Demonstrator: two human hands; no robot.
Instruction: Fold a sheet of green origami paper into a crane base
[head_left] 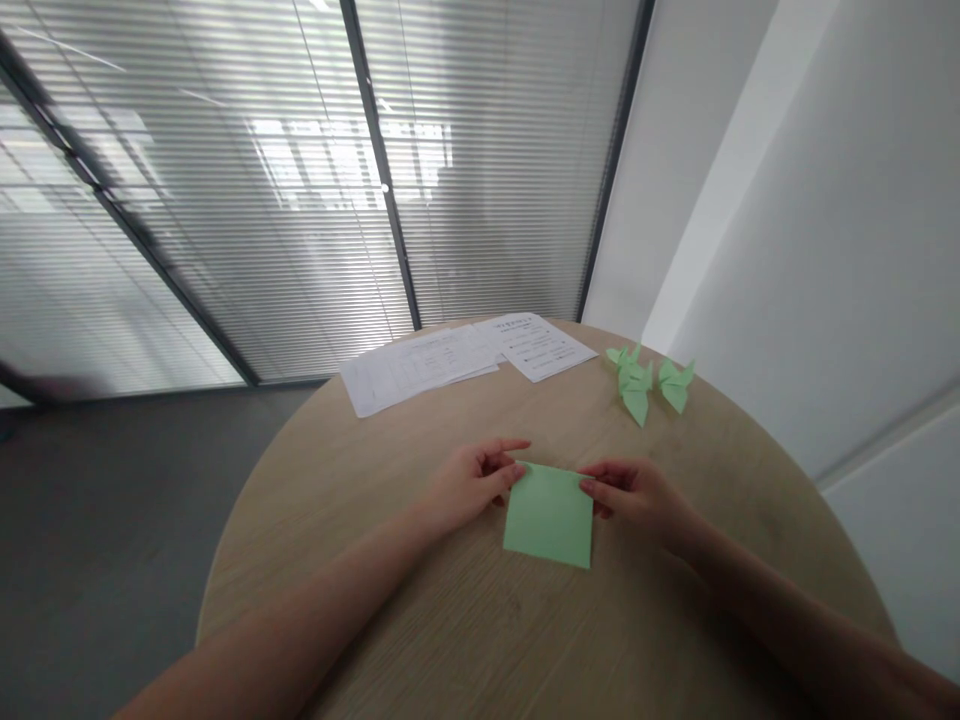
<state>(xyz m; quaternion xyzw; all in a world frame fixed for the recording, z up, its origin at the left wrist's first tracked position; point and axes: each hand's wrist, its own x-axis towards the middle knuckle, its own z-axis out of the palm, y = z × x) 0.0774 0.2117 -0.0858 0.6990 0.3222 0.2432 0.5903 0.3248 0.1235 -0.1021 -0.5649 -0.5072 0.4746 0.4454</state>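
Note:
A flat, light green square sheet of paper (550,515) is in front of me, between both hands over the round table. At its far left corner, my left hand (484,478) pinches the edge, thumb on top and index finger stretched out beyond it. On the far right corner, my right hand (622,487) pinches the sheet between thumb and fingers. The near edge of the paper hangs free of both hands. Whether the sheet touches the tabletop, I cannot tell.
Several folded green paper figures (636,385) stand at the far right of the wooden table (420,620). Printed white sheets (427,365) overlap along the far edge. Behind are a glass partition with blinds (495,200) and, on the right, a white wall (847,250).

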